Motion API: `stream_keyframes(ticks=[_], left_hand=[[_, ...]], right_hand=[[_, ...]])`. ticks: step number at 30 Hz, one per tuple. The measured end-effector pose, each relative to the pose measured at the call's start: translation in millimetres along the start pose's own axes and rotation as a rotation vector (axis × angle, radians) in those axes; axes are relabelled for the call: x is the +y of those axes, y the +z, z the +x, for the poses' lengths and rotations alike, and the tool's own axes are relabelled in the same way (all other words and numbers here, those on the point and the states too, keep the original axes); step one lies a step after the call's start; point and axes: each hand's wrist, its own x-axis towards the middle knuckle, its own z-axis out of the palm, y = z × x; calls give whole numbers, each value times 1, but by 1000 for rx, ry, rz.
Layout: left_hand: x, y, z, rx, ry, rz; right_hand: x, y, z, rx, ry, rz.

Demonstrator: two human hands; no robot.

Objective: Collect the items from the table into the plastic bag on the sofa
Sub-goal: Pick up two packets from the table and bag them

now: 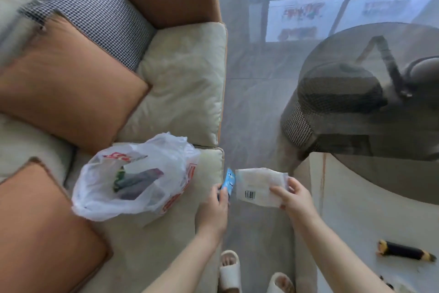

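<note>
Left hand [217, 200], lower centre, pinches a small blue packet [228, 179], its print too blurred to read. Right hand [293, 198] grips a white wet-wipe style pack [259, 185] by its right end, black barcode facing up. Both sit just right of the plastic bag [133, 176], which lies open on the sofa [185, 74] with red lettering, unreadable. A black-and-yellow object [406, 250] lies on the counter [356, 209], lower right.

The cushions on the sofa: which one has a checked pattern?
The checked cushion at the back, by the sofa's arm. The two others, orange cushions, are plain.
</note>
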Motion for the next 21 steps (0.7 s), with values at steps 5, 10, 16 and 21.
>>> stream_keyframes(ticks=[5, 10, 16, 21], left_hand=[[-34, -86, 7, 247, -26, -217], [-77, -160, 30, 340, -140, -299], [-113, -213, 69, 222, -278, -131], [-125, -230, 103, 186, -267, 23]], right_hand=[[-31, 88, -16, -140, -87, -87], [-43, 171, -27, -257, -116, -199], [-40, 251, -31, -345, -394, -607], [-32, 295, -11, -379, -663, -1038]])
